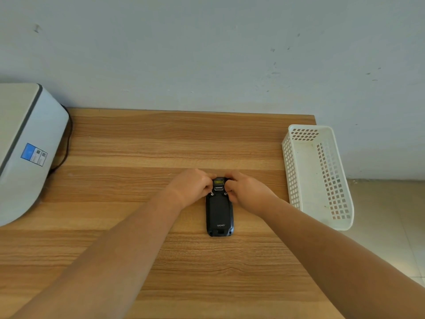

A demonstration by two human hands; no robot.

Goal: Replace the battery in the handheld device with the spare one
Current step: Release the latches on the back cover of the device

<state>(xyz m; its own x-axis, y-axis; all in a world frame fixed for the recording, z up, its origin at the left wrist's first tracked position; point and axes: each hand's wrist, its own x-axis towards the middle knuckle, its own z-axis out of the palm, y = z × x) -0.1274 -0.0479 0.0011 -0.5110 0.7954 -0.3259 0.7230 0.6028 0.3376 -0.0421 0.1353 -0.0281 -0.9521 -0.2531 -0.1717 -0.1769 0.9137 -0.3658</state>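
A black handheld device (219, 212) lies face down on the wooden table (138, 146), its back cover on and its far end pointing away from me. My left hand (192, 187) grips the device's far end from the left, fingertips at a small screw or latch. From the right, my right hand (247, 189) holds the same end, fingers curled at the matching latch. No spare battery is in view.
A white perforated plastic basket (289, 171) stands at the table's right edge, nothing visible in it. A grey-white machine (27, 146) with a blue label and a black cable sits at the left. A wall runs behind the table.
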